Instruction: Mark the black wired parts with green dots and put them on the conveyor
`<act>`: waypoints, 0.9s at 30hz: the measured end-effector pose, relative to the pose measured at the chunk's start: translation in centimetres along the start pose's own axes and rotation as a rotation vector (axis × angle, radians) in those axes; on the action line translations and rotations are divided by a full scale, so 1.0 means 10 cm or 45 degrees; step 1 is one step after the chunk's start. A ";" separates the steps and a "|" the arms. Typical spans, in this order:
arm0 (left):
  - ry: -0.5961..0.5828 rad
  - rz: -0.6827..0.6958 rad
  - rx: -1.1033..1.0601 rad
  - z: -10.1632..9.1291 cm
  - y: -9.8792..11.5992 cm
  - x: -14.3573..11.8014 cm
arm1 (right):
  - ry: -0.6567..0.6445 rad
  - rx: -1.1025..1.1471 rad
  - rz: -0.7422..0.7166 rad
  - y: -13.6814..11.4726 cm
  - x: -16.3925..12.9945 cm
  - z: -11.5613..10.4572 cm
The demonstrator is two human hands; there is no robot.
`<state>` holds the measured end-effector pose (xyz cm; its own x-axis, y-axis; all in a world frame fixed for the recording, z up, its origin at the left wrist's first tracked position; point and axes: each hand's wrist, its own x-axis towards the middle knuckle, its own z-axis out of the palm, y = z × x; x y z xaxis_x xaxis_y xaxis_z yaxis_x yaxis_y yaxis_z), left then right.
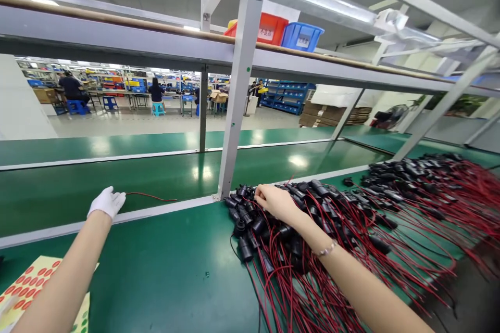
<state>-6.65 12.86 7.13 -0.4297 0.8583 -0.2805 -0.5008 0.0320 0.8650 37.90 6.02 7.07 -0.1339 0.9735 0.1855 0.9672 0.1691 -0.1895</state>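
Note:
My left hand [106,202], in a white glove, reaches far forward to the white strip at the edge of the green conveyor belt [164,265]. It rests at the end of a red wire [152,196] that trails right on the belt beyond. My bare right hand [274,201] lies on a big pile of black connectors with red and black wires [297,239], fingers curled over the connectors at the pile's left end. Whether either hand grips anything is hidden by the fingers.
A grey upright post [238,93] stands between my hands. A second heap of connectors and wires [433,182] lies at the right. A sheet of red and green dot stickers [27,291] sits at bottom left. Red and blue bins [289,34] rest on the shelf overhead. People work at distant benches.

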 end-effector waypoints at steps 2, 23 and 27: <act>0.023 -0.061 0.022 0.02 -0.08 -0.11 | 0.000 -0.066 -0.008 0.01 0.05 -0.04; -0.968 -0.770 0.181 -0.15 -1.48 -1.96 | -0.093 -0.268 -0.314 -0.36 -1.09 0.51; -0.938 -0.832 0.134 -0.33 -1.55 -2.12 | -0.083 -0.284 -0.319 -0.48 -0.88 0.72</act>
<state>7.69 -7.53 -1.69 0.4999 0.7588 -0.4177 -0.3884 0.6274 0.6749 32.87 -2.27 -0.55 -0.3796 0.9150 0.1366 0.9251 0.3732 0.0707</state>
